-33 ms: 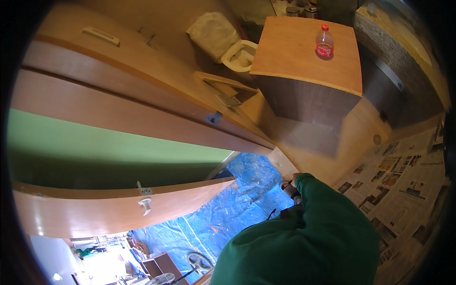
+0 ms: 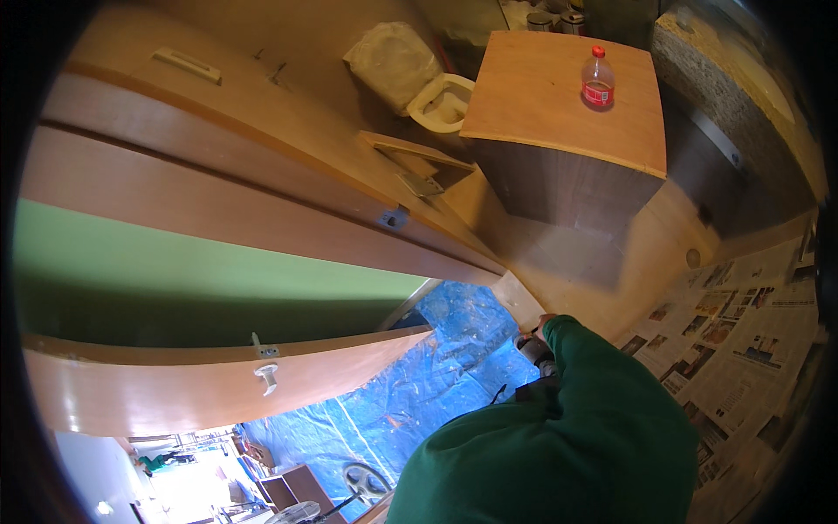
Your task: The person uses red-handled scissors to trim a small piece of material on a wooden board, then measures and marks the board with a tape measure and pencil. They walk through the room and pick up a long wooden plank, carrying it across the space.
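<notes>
My right hand (image 2: 545, 325) reaches forward from a green sleeve (image 2: 602, 371). It is closed, with its fingers partly hidden by the cuff. Against it, by the pale end of the door frame (image 2: 518, 301), is a dark grey rounded thing (image 2: 533, 351); its kind I cannot make out. The blue plastic sheet (image 2: 463, 349) spreads over the floor just beyond this hand. My left hand is not in view.
At left is a wooden door (image 2: 218, 384) with a white handle (image 2: 267, 377). Ahead stands a wooden box (image 2: 559, 96) bearing a red-capped bottle (image 2: 597, 86), beside a toilet (image 2: 443, 103). Newspaper sheets (image 2: 742, 323) cover the surface at right. A fan (image 2: 297, 513) shows below.
</notes>
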### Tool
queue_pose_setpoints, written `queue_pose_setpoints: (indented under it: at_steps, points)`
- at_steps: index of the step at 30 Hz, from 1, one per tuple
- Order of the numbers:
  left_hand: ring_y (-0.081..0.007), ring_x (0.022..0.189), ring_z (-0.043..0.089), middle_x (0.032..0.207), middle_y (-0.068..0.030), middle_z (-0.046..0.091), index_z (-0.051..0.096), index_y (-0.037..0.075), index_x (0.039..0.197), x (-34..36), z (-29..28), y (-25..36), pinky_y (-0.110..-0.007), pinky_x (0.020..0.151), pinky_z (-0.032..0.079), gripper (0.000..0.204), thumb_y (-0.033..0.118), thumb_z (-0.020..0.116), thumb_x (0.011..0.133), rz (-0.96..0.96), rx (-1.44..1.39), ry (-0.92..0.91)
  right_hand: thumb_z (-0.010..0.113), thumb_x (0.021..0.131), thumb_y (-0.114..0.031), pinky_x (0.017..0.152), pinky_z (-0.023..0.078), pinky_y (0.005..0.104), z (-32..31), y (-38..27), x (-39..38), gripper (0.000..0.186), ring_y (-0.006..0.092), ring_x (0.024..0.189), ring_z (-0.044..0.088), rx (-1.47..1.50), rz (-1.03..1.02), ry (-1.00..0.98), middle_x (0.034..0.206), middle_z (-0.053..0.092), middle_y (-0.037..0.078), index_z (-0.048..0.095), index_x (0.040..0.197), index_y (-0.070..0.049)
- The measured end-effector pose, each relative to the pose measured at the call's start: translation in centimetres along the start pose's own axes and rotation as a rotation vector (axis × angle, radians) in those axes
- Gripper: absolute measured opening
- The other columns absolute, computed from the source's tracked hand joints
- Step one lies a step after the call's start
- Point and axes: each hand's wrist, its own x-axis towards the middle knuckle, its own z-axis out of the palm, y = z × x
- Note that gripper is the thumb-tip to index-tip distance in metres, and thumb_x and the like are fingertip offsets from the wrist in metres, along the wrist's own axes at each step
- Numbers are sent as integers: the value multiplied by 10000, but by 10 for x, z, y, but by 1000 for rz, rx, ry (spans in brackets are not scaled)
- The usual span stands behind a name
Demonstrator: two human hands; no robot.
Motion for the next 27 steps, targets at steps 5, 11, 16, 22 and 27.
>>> queue_pose_setpoints:
  at_steps: [5, 11, 16, 22, 27]
  points:
    - [-321, 1222, 528, 1405, -187, 491, 453, 113, 1436, -4, -16, -7, -393, 1045, 410, 693, 624, 377, 975, 6, 40, 31, 686, 790, -493, 951, 495, 421, -32, 17, 21, 562, 327, 1109, 630, 45, 62, 51, 1174, 650, 217, 678, 1167, -75]
    - [-319, 1203, 551, 1390, -186, 513, 468, 124, 1432, 9, -75, -13, -386, 1030, 431, 687, 628, 370, 976, 18, 146, 124, 716, 781, -485, 892, 523, 412, -7, 13, 42, 533, 318, 1025, 668, 104, -60, 128, 1077, 688, 203, 699, 1113, -68]
    - [-316, 1187, 570, 1377, -185, 532, 480, 133, 1428, 31, -243, -12, -380, 1018, 449, 682, 631, 364, 977, 29, 307, 313, 730, 794, -469, 737, 543, 415, 55, 27, 56, 463, 297, 816, 677, 121, -293, 71, 874, 695, 160, 699, 1014, -64]
    - [-314, 1168, 592, 1362, -183, 554, 495, 145, 1423, 63, -413, 2, -373, 1002, 470, 676, 635, 356, 978, -39, 529, 432, 624, 916, -325, 452, 465, 359, 30, 27, 24, 260, 184, 520, 590, 330, -78, -333, 702, 636, 93, 635, 1074, -120]
    - [-342, 1258, 529, 1316, -227, 587, 536, 99, 1385, 43, -454, -1, -362, 1074, 366, 930, 819, 248, 873, -78, 803, 577, 598, 932, -167, 434, 436, 357, -35, -2, 19, 200, 187, 491, 543, 40, -82, -330, 678, 590, 88, 560, 1116, -97]
